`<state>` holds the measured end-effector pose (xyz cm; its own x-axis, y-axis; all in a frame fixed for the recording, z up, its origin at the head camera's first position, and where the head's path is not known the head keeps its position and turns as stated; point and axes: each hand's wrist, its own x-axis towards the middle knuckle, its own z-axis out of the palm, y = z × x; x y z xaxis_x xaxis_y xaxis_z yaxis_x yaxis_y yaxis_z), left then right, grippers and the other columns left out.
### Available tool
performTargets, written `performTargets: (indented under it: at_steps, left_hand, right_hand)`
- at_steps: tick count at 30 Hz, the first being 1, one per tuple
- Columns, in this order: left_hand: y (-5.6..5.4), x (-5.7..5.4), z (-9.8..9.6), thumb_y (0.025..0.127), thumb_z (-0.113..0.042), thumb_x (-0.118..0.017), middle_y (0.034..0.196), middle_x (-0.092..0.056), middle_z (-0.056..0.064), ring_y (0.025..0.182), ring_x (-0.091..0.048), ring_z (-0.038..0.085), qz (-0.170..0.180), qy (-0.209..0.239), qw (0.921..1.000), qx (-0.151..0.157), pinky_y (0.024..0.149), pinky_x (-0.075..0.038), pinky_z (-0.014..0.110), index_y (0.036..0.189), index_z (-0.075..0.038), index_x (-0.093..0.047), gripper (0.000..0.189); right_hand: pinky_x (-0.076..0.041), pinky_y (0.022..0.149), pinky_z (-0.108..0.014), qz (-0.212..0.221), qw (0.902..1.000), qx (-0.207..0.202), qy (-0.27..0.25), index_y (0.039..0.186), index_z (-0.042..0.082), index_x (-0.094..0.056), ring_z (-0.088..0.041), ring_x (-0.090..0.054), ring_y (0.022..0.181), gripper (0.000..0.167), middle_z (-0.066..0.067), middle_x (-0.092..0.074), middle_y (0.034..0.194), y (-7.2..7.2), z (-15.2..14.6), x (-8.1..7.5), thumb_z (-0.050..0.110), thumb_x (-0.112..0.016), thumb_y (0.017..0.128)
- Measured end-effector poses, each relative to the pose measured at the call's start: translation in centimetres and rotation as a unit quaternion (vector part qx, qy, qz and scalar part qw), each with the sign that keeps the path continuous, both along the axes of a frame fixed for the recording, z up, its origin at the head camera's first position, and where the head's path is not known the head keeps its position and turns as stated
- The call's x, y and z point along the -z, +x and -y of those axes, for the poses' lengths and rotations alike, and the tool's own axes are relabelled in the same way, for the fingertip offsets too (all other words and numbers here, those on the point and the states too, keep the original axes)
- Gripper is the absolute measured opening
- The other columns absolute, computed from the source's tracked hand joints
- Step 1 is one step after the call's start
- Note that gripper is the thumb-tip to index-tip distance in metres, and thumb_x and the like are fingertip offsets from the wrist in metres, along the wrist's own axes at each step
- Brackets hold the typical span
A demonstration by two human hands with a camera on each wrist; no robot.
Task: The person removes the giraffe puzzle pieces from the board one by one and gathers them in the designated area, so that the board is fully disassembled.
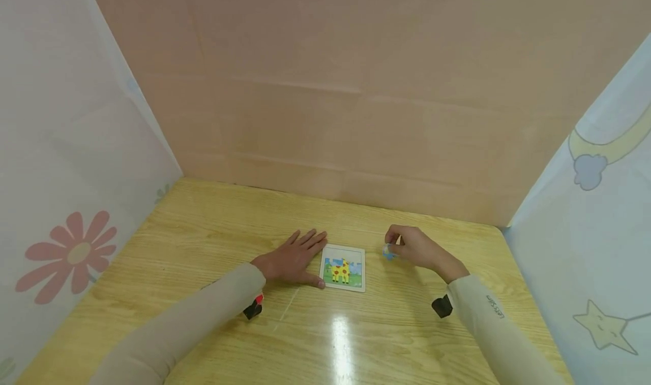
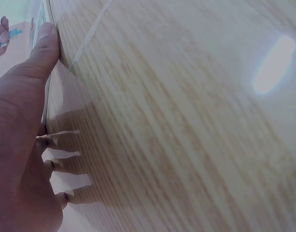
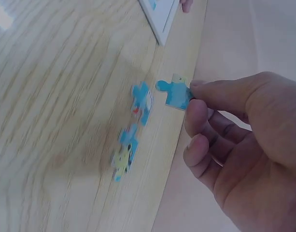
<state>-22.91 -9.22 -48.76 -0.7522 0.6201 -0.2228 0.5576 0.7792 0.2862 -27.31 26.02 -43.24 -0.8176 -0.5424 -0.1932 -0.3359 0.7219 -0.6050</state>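
A square jigsaw puzzle (image 1: 360, 288) with a white border lies on the wooden table, showing a yellow giraffe with red spots; part of its upper area is bare. My left hand (image 1: 291, 260) rests spread out along the puzzle's left edge, its thumb near the lower corner and fingertips at the upper one. To the right of the puzzle, my right hand (image 1: 418, 247) pinches a blue puzzle piece (image 3: 176, 94) between thumb and forefinger, raised over the table. Below it in the right wrist view lie a blue loose piece (image 3: 142, 103) and a yellow-and-blue one (image 3: 123, 158).
The wooden table (image 1: 213, 226) ends at a brown backdrop (image 1: 325, 136) behind. White patterned cloth walls (image 1: 51, 147) stand on both sides. A black wrist device (image 1: 442, 306) hangs at the right cuff, another (image 1: 252, 310) at the left.
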Motion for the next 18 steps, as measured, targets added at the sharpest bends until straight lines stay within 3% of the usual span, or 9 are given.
performTargets:
  at_steps: [7,18]
  left_hand:
    - [-0.1,0.2,0.0,0.093,-0.082,-0.056,0.183,-0.005,0.002,0.171,-0.003,0.029,-0.004,-0.009,1.0,-0.001,0.138,-0.007,0.059,0.173,-0.014,-0.013,0.114]
    - [0.1,-0.3,-0.2,0.095,-0.077,-0.06,0.183,-0.007,0.004,0.171,-0.004,0.032,0.008,0.001,1.0,0.001,0.137,-0.007,0.061,0.173,-0.012,-0.014,0.112]
  right_hand:
    - [-0.051,0.065,-0.027,-0.002,0.9998,0.018,0.011,0.113,0.0,-0.064,-0.018,-0.057,0.08,0.01,-0.017,-0.069,0.098,0.2,-2.8,-0.5,0.006,-0.062,0.106]
    - [-0.055,0.065,-0.03,0.025,0.9989,0.039,0.011,0.11,-0.003,-0.063,-0.02,-0.061,0.08,0.007,-0.016,-0.066,0.099,0.2,-6.0,0.2,0.002,-0.063,0.104]
